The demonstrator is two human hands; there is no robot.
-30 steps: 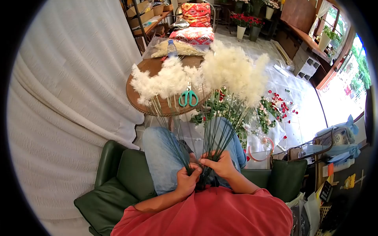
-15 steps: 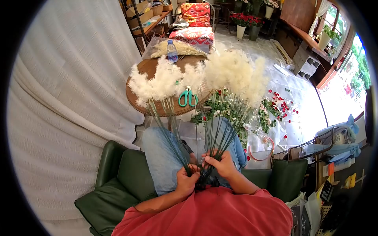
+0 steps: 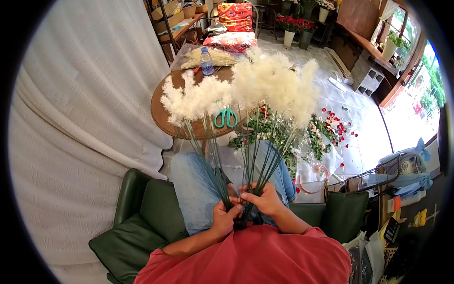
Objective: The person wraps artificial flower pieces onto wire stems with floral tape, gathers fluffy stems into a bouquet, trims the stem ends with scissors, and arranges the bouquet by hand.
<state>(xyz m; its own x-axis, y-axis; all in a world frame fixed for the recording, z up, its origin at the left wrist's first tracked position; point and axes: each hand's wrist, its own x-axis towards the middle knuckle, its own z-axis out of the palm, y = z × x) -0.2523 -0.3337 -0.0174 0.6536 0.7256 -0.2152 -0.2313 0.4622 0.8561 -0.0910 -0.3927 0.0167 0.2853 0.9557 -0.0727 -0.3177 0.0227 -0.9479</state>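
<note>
Fluffy cream plumes (image 3: 274, 85) on long, thin green stems fan out in two bunches above my lap. My left hand (image 3: 224, 218) is closed round the stems of the left bunch (image 3: 195, 102), low down near my shirt. Close beside it, my right hand (image 3: 265, 199) grips the stems of the larger right bunch, thumb laid across them. The fingers of both hands almost meet between the bunches. The lowest stem ends are partly hidden by my hands and shirt. Teal-handled scissors (image 3: 225, 118) lie on the round wooden table (image 3: 163, 106), partly covered by plumes.
A water bottle (image 3: 206, 61) and a clear bag of dried plumes (image 3: 189, 57) are on the table. Cut leaves and red petals (image 3: 333, 125) litter the tiled floor at right. A green armchair (image 3: 156, 203) surrounds me, beside a white curtain (image 3: 90, 94). Behind the table stands a patterned chair (image 3: 231, 42).
The two bunches have come closer together: the left plumes shifted right and the right plumes slightly left. My right hand moved a little left, towards my left hand.
</note>
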